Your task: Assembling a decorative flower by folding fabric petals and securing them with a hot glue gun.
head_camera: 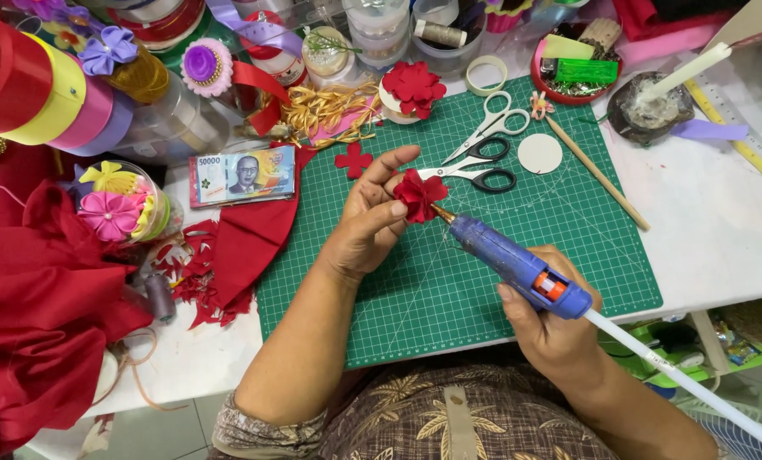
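My left hand pinches a small red fabric flower above the green cutting mat. My right hand grips a blue hot glue gun, whose brass nozzle touches the flower's lower right side. A white glue stick sticks out of the gun's back toward the lower right. A finished red flower sits on a white spool at the mat's far edge, and a red cross-shaped petal piece lies on the mat near my left hand.
Two pairs of scissors, a white disc and a wooden stick lie on the mat's far side. Red fabric, ribbon rolls, a banknote stack and a jar of fabric flowers crowd the left. A candle in a dish stands far right.
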